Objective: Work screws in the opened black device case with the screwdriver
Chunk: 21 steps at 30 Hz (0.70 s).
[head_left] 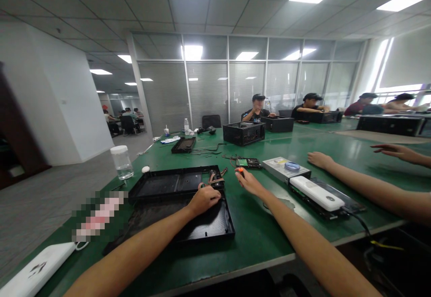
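Right hand (248,182) grips orange object (240,170); left hand (204,200), grip unclear, on shallow black casing (209,221).

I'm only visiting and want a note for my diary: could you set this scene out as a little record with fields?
Surface: green table
Left hand: at the black casing; grip unclear
Right hand: fingers hold a small orange item, partly hidden
Near left hand: coloured wires
Beyond right hand: circuit board
Left side: upright clear jar, white lid
Right side: silver box, white device, another person's hand
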### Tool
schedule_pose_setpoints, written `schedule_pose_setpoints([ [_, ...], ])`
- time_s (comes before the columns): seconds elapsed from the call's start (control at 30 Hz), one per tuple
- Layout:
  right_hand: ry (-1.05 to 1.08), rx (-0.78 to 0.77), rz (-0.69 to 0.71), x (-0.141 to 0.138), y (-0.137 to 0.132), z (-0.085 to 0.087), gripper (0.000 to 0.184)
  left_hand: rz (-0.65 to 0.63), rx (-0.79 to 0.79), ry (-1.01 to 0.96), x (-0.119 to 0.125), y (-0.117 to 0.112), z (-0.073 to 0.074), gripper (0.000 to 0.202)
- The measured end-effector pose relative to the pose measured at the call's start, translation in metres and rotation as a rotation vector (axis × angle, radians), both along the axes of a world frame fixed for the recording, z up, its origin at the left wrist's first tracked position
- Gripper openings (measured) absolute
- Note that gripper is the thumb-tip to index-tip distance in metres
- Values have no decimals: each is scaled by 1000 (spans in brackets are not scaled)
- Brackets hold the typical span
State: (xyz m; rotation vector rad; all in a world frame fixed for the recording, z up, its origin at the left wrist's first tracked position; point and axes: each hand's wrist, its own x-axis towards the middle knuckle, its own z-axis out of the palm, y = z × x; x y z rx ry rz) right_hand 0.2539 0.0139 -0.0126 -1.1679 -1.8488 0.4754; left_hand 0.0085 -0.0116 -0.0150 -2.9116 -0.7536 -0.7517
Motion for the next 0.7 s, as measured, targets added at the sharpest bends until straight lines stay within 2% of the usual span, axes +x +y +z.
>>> schedule_pose_setpoints([
  [0.37, 2, -13, 28, -2, -2, 1, 33, 35, 5, 11, 1, 0, -2, 17],
  [0.53, 41, 34, 5, -2, -2, 0, 25, 23, 0, 27, 0, -1, -2, 18],
  [0.63, 123, 19, 5, 1, 1, 3, 33, -22, -25, 15, -1, -1, -1, 19],
  [0.7, 182, -40, 41, 6, 2, 8, 36, -1, -67, -2, -1, -2, 0, 16],
])
